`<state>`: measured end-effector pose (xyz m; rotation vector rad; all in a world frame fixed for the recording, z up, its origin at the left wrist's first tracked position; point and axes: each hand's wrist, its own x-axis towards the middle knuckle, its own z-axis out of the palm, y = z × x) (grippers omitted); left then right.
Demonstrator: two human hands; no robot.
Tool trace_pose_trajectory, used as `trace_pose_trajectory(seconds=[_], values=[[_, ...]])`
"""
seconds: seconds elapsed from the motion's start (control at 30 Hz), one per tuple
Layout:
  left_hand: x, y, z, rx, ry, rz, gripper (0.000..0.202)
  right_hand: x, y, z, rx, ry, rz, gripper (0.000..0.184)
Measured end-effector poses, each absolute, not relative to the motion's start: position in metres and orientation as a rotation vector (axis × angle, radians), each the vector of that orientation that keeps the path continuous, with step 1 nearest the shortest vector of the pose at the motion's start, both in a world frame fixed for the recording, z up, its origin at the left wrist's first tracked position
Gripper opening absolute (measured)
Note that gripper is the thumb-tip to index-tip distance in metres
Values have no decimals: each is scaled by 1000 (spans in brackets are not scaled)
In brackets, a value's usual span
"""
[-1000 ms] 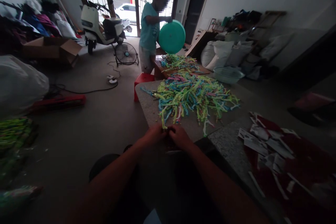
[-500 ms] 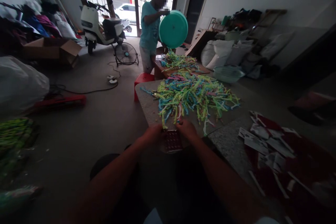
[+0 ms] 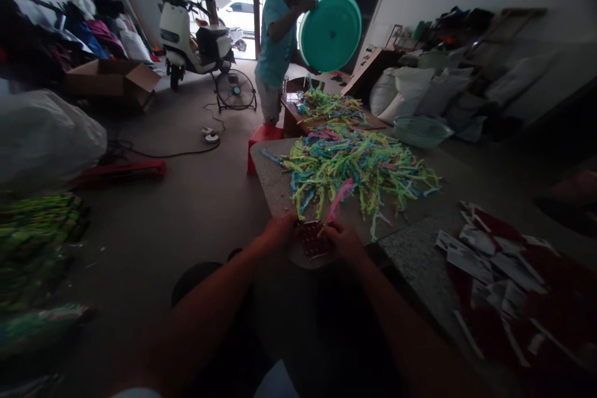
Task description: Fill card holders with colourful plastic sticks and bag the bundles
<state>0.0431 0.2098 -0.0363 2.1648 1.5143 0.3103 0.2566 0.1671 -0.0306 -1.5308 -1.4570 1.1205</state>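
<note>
Dark red card (image 3: 313,244), marked with rows of pale spots, lies at the near end of the speckled table (image 3: 274,183), straight ahead of you and between your hands. Your left hand (image 3: 282,231) grips its left edge, as far as the dim light shows. Farther off, beyond both hands, spreads a heap of coloured strands (image 3: 359,161). Your right hand (image 3: 344,241) is the nearer one to the card's upper right corner, and its fingertips pinch the near end of a pink strand (image 3: 340,198). That strand's long axis runs from your pinch away from you and slightly right, towards the heap; you can't tell whether its pinched tip touches the card. Of the containers, a cardboard box (image 3: 109,82) stands at far left with its flaps splayed, its inside hidden from you. Another person (image 3: 275,31) holds a green tub (image 3: 330,31) on edge across the table, its round face towards you, contents unseen. Right of the heap sits a pale translucent basin (image 3: 422,132); what it holds is too unclear to tell.
</note>
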Motion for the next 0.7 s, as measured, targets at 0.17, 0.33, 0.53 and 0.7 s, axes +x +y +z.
trace_pose_trajectory(seconds=[0.17, 0.33, 0.53, 0.7], values=[[40, 213, -37, 2188, 1486, 282, 34, 246, 166, -36, -1501, -1427, 1236, 35], [36, 217, -34, 2204, 1370, 302, 29, 239, 167, -40, -1574, -1641, 1073, 35], [37, 216, -31, 2207, 1342, 311, 28, 227, 164, -39, -1637, -1809, 770, 33], [35, 216, -32, 2228, 1298, 307, 29, 221, 166, -38, -1726, -1954, 574, 24]])
